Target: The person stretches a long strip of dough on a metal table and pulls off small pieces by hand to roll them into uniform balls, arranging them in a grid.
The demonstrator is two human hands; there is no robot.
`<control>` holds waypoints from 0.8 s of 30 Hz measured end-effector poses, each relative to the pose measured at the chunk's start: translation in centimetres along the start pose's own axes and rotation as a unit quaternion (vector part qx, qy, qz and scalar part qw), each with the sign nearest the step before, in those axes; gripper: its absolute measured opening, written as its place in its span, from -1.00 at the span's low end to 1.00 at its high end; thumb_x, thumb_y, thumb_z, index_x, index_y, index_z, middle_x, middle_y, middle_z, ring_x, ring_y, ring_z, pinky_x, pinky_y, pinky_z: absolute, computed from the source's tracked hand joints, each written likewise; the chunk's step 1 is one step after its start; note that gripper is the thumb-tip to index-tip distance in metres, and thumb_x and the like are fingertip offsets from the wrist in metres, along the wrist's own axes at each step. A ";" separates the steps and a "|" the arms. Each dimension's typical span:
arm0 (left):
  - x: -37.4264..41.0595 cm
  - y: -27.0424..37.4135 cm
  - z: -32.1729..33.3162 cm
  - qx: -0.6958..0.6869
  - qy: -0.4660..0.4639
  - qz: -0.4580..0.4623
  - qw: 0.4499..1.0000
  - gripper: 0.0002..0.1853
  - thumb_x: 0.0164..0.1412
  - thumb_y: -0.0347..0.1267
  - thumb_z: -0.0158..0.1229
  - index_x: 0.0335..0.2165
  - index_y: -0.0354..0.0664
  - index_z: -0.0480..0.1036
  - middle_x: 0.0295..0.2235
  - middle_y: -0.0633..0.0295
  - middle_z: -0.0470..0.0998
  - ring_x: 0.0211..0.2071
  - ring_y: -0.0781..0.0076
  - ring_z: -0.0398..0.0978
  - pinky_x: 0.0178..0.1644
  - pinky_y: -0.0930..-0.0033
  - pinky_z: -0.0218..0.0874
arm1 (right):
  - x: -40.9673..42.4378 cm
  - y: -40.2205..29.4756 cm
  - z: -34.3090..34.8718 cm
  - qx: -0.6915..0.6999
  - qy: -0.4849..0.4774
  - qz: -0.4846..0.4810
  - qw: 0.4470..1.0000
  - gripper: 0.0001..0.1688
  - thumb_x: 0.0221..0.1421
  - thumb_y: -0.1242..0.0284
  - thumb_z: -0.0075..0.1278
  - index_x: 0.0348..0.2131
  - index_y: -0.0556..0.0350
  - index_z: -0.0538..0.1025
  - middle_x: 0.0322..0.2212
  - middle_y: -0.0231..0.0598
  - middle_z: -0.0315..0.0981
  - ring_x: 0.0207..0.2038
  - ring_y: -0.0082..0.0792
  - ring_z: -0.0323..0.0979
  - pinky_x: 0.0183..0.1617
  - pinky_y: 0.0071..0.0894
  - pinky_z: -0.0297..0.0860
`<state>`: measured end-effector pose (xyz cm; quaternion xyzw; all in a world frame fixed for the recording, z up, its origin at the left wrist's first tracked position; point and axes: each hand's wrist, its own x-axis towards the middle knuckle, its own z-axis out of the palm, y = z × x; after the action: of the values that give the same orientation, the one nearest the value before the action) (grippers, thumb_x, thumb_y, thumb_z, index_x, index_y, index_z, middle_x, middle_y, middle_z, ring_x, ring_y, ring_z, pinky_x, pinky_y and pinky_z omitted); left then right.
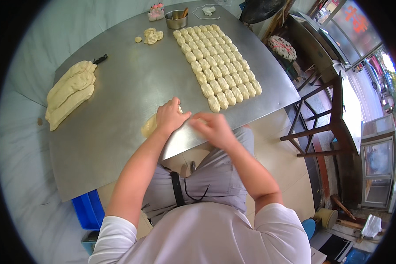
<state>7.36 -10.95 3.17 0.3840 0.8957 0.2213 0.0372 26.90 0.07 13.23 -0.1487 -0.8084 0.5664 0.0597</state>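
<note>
My left hand (pixel 170 116) is closed around a length of pale dough (pixel 149 126) on the metal table. The dough's wide part lies left of the hand, and a small end shows by the fingers. Just to the right, my right hand (pixel 211 127) hovers near the table's front edge, its fingers curled and blurred by motion. Whether it holds a bit of dough is unclear. Beyond it, rows of small dough pieces (pixel 222 62) sit close together. A large folded slab of dough (pixel 71 90) rests at the left.
A knife with a black handle (pixel 100 59) lies by the slab. Farther back are dough scraps (pixel 152 36), a small dough ball (pixel 138 39), a metal pot (pixel 176 20) and a pink figurine (pixel 156 12). A blue bin (pixel 87 209) stands below the table (pixel 125 82); a wooden-framed table (pixel 338 115) stands right.
</note>
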 end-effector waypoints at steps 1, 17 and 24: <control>-0.8 -0.6 -0.3 -0.022 0.036 0.035 0.998 -0.39 0.16 0.04 0.38 -0.03 -0.20 0.50 -0.18 -0.02 0.71 -0.08 -0.07 0.66 0.10 -0.06 0.42 | -0.4 1.3 -1.5 -0.031 0.031 0.025 0.999 -0.58 0.40 0.28 0.16 0.07 0.19 0.67 -0.39 -0.32 0.64 -0.36 -0.62 0.42 -0.24 -0.42 0.43; -3.1 -3.3 -1.0 0.154 0.006 0.048 0.987 -0.28 0.13 0.23 0.37 -0.01 -0.12 0.61 -0.20 0.02 0.68 -0.12 -0.04 0.64 0.01 -0.03 0.44 | 2.1 14.9 -3.0 -0.217 0.244 0.024 0.945 -0.53 0.26 0.21 0.30 -0.08 0.29 0.71 -0.25 0.09 0.69 -0.09 0.11 0.61 0.03 -0.02 0.49; -2.4 -2.0 -2.4 -0.022 -0.014 0.070 0.997 -0.33 0.16 0.18 0.39 0.10 0.06 0.60 0.00 0.11 0.68 -0.08 -0.04 0.69 0.00 -0.04 0.50 | 4.4 9.7 3.2 -0.180 0.311 -0.085 0.929 -0.53 0.32 0.14 0.24 -0.12 0.24 0.69 -0.28 0.13 0.66 -0.15 0.13 0.62 -0.04 -0.01 0.51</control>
<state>7.11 -14.73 4.23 0.4479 0.8609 0.2377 0.0427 23.58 1.62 2.76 -0.2567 -0.8474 0.3291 0.3283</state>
